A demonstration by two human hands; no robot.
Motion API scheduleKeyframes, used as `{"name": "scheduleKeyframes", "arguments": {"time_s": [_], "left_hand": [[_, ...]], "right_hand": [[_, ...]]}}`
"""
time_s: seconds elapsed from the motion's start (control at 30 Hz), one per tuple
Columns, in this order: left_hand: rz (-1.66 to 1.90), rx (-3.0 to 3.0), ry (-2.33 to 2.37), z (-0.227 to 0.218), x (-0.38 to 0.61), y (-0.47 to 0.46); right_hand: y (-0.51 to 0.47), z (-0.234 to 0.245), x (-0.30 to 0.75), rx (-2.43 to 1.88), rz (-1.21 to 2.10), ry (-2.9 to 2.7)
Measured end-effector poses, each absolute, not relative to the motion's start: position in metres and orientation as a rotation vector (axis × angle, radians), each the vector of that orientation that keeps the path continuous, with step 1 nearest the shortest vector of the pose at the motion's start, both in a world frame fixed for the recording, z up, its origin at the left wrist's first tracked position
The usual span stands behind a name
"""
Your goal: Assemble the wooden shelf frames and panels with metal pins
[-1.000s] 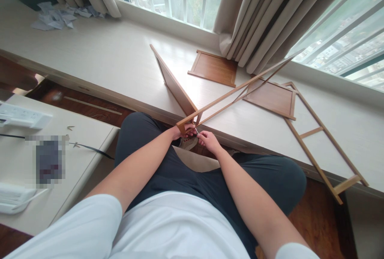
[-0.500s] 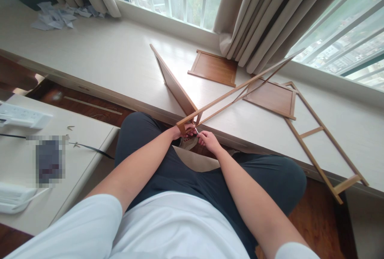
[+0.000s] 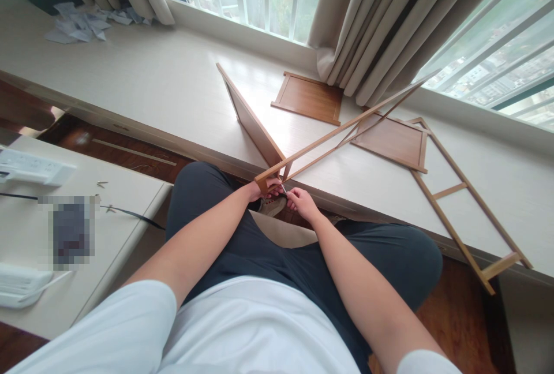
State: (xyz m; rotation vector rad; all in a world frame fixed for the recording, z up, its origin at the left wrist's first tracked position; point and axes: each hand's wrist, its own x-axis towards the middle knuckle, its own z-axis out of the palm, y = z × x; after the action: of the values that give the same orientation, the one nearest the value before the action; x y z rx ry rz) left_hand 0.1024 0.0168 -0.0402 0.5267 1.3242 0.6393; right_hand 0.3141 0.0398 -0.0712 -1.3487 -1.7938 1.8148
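My left hand (image 3: pixel 270 187) is closed around the near end of a wooden frame (image 3: pixel 320 138), whose long rails slant up to the right over the white ledge. A wooden panel (image 3: pixel 253 120) stands on edge, meeting the frame close to that hand. Between the fingers of my right hand (image 3: pixel 299 201) is a thin silver metal rod (image 3: pixel 284 188), pinched and pointing at the joint of frame and panel. Its exact kind is too small to make out. The fingers of my left hand are partly hidden behind the frame's end.
Two flat wooden panels, one near the curtain (image 3: pixel 309 98) and one farther right (image 3: pixel 392 142), lie on the ledge (image 3: pixel 173 85). A ladder-like wooden frame (image 3: pixel 450 191) overhangs its front edge. Crumpled paper (image 3: pixel 80 22) lies far left. Small metal pieces (image 3: pixel 102 184) rest on the left table (image 3: pixel 130 189).
My right hand has shifted very slightly around the metal rod. The frame, panels and my left hand stay where they were.
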Motion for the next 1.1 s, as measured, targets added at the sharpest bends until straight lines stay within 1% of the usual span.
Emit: {"name": "scheduleKeyframes", "arguments": {"time_s": [0.57,1.1], "left_hand": [[0.621,0.532,1.34,-0.0374,0.1031,0.0173],[0.616,0.529,1.356,-0.0347,0.1043,0.0173]], "right_hand": [[0.0393,-0.07,0.3133,-1.326,1.853,-1.792],[0.0396,-0.065,0.311,-1.349,1.956,-1.658]]}}
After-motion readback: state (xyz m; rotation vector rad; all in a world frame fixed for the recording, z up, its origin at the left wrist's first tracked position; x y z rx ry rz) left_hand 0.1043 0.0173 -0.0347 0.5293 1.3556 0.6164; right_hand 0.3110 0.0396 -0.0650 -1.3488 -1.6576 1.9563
